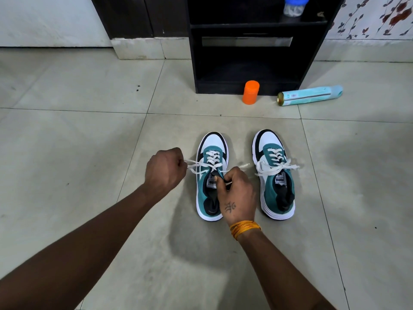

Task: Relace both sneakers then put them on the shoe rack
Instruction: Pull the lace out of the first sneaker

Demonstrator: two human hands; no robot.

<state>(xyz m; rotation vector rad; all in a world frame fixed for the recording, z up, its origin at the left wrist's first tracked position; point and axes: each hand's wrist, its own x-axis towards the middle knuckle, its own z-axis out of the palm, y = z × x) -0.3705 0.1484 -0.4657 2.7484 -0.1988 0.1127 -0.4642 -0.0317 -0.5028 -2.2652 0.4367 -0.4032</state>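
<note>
Two teal, white and black sneakers stand side by side on the tiled floor, toes pointing away from me. The right sneaker (276,175) has its white lace tied in a bow. Over the left sneaker (211,148), my left hand (165,168) grips one end of the white lace (201,164) and holds it out to the left. My right hand (237,193) pinches the other part of the lace just above the tongue. The black shoe rack (245,70) stands beyond the shoes with its lower shelf bare.
An orange plastic container (250,92) stands on the floor in front of the rack. A light blue spray can (310,95) lies on its side to the right of it. A blue-lidded jar (294,5) sits on the rack's upper shelf. Walls close the far side.
</note>
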